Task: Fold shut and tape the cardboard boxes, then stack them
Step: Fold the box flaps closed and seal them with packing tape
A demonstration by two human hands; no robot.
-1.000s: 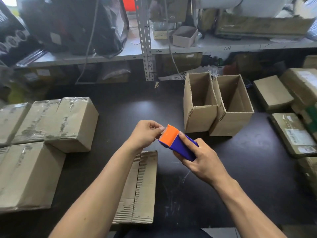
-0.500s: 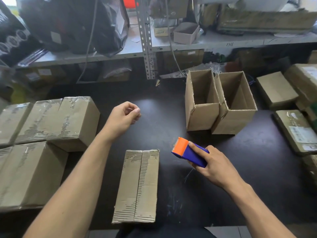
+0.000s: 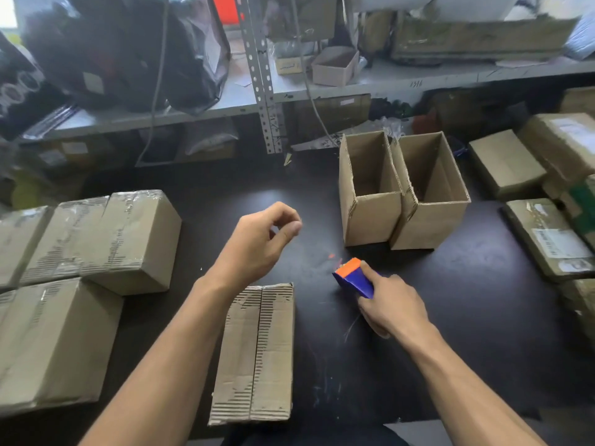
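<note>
A shut cardboard box [image 3: 257, 352] lies lengthwise on the black table [image 3: 483, 317] right in front of me, its two flaps meeting along the middle. My right hand [image 3: 392, 312] grips a blue and orange tape dispenser [image 3: 351, 276] low over the table, just right of that box. In the air beyond the box's far end is my left hand [image 3: 257, 243], fingers loosely curled and nothing visible in them. Two open boxes [image 3: 370, 191] [image 3: 431, 194] stand upright side by side at the back right.
Taped boxes [image 3: 128, 239] [image 3: 54, 342] sit grouped at the left. Sealed parcels [image 3: 547, 236] [image 3: 505, 162] lie along the right edge. A metal shelf [image 3: 402, 82] with bags, cartons and a slotted post [image 3: 267, 101] runs across the back.
My left hand let go of the dispenser's front and drew away to the left. My right hand lowered the dispenser toward the table, right of the shut box.
</note>
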